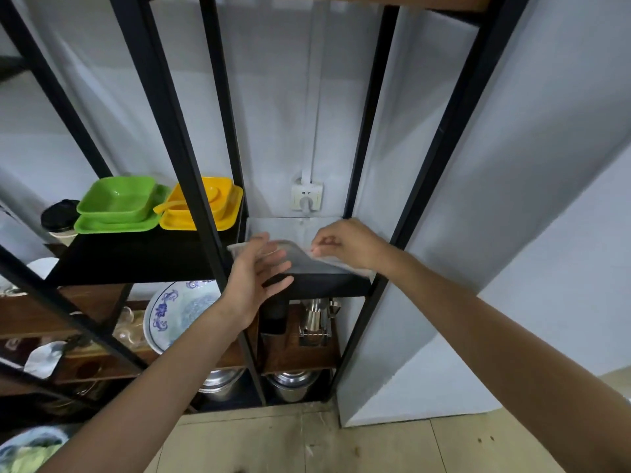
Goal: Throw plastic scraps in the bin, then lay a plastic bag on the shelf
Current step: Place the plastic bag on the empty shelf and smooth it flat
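A clear plastic bag lies partly flat on the black shelf board in the narrow right bay of the black metal rack. My right hand pinches the bag's far right part between thumb and fingers, lifting it slightly. At the bag's left end, my left hand has its fingers spread, palm against the bag's near left part. The bag's left edge pokes out past my left thumb. No bin or plastic scraps are in view.
Green dishes and yellow dishes with a spoon sit on the left shelf. A black rack post stands between the bays. A wall socket is behind. Below are a blue-patterned plate, steel cups and pots.
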